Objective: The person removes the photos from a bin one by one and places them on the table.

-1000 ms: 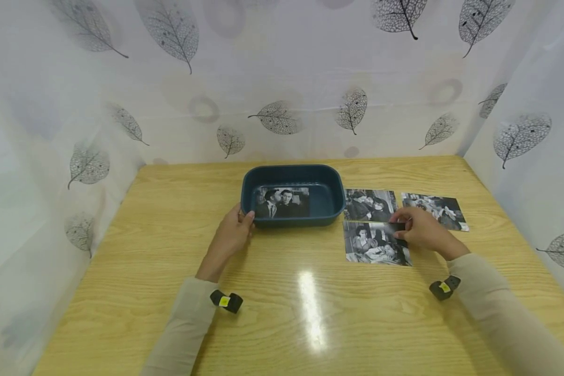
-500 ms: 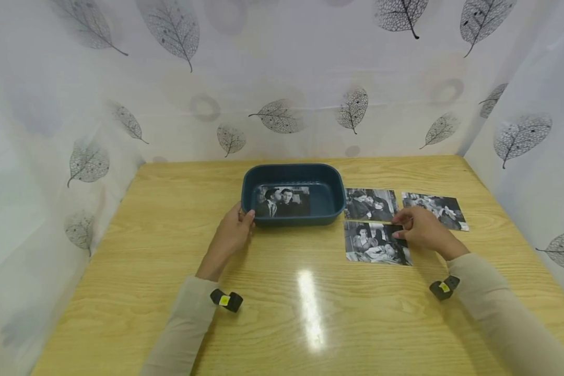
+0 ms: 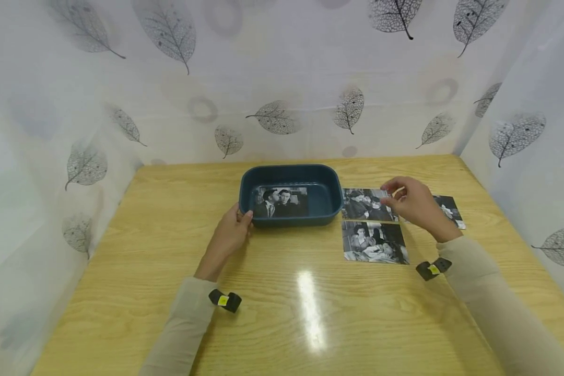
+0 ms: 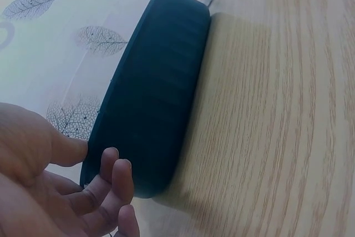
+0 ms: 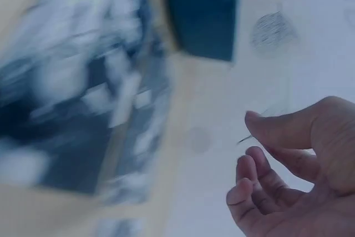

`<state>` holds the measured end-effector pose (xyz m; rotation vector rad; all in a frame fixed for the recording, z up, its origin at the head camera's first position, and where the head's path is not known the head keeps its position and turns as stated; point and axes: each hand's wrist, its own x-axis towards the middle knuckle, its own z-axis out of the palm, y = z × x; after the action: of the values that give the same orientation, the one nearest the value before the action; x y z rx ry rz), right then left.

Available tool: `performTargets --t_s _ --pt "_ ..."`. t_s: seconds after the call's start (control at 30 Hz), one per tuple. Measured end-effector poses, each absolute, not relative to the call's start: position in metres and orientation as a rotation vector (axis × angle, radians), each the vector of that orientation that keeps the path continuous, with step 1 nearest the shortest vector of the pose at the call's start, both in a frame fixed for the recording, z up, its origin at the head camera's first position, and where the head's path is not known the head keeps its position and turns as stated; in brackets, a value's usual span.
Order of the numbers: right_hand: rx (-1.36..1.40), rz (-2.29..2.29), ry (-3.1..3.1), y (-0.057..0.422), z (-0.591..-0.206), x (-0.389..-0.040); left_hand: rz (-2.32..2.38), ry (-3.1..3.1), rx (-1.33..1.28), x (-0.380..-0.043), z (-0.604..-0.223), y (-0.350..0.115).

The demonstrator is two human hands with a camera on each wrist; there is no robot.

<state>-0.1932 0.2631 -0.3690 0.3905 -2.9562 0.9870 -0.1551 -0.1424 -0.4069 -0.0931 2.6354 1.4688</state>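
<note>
My left hand (image 3: 227, 235) grips the left front corner of a dark blue rectangular tray (image 3: 293, 222), thumb at the rim. A black-and-white photo (image 3: 282, 202) lies inside, toward the tray's left. My right hand (image 3: 414, 206) hovers by the right end of the upper photo (image 3: 363, 206), just right of the tray. In the right wrist view, thumb and fingers are bent and apart, with nothing between them. Below the upper photo lies another photo (image 3: 375, 243). A further photo (image 3: 449, 210) is partly hidden behind the right hand.
The wooden table (image 3: 263, 313) carries a bright light reflection near its middle. A white leaf-printed curtain (image 3: 301, 68) hangs around its back and sides. Photos look blurred in the right wrist view.
My right hand has left the lower photo's upper right corner and moved up and slightly left to the upper photo. It now covers part of the far right photo. The left hand stays on the tray.
</note>
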Motion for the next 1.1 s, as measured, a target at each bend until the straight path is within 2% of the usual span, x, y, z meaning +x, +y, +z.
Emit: performTargets --t_s 0.17,0.37,0.63,0.83,1.1 --pt "0.460 1.050 -2.868 0.228 -0.346 -0.210 1.491 2.615 -0.104 -0.156 -0.410 -0.143" --pt "0.621 1.077 -2.876 0.187 -0.341 -0.229 1.513 2.598 -0.083 -0.155 -0.410 -0.142" --pt "0.757 0.973 -3.022 0.143 -0.355 -0.256 1.499 2.612 -0.095 -0.155 -0.407 -0.143" --pt "0.879 0.720 -3.201 0.120 -0.368 -0.265 1.514 2.596 -0.113 -0.154 -0.406 -0.143" --pt "0.847 0.522 -3.309 0.103 -0.386 -0.269 1.476 2.643 -0.071 -0.154 -0.404 -0.143"
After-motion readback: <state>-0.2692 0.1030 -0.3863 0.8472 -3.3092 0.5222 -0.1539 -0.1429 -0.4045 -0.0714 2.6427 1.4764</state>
